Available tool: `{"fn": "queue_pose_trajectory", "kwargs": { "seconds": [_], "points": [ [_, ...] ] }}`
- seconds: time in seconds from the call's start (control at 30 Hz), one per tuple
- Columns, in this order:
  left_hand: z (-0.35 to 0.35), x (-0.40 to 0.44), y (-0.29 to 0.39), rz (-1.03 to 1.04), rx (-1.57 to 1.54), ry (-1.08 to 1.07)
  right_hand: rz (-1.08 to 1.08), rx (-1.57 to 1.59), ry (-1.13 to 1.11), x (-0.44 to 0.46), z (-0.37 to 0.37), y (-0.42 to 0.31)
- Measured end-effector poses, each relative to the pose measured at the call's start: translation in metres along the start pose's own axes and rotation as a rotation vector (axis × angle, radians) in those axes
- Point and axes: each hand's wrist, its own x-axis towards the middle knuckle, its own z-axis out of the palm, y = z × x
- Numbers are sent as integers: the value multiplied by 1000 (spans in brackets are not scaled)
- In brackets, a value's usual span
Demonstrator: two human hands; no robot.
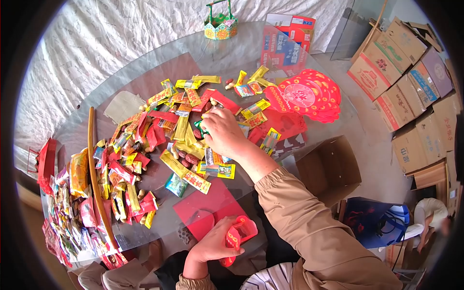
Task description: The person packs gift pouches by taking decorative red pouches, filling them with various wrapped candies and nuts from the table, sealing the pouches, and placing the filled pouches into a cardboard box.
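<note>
My left hand (215, 241) is wrapped round a small red paper candy box (247, 229), its open top facing up near the table's front edge. Over the snack pile, my right hand (224, 130) has its fingers bent together at a small green-wrapped candy (199, 126), partly hidden by them. Around those fingers lie red dates (192, 159), peanuts and yellow stick packets (186, 172). A blue-green packet (176, 184) lies nearer me. Beside my left hand is a flat red sheet (205, 208) on the glass table.
A curved wooden strip (93, 169) divides the snacks from a heap of wrapped sweets (67, 212). Flat red printed pieces (309, 96) lie at right. A cardboard box (328, 166) stands beside the table; stacked cartons (386, 63) stand beyond. Another person (430, 212) is at far right.
</note>
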Motion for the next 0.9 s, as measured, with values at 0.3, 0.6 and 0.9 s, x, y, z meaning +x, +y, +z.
{"fn": "queue_pose_trajectory", "kwargs": {
  "seconds": [0.3, 0.6, 0.9],
  "points": [
    [-3, -10, -11, 112, -508, -31, -25, -95, 70, -3, 11, 0],
    [-9, -22, -10, 151, -834, -10, 153, 219, 33, 10, -9, -18],
    [-19, -35, -11, 295, -984, 188, 79, 1215, -625, 18, -55, -100]
  ]
}}
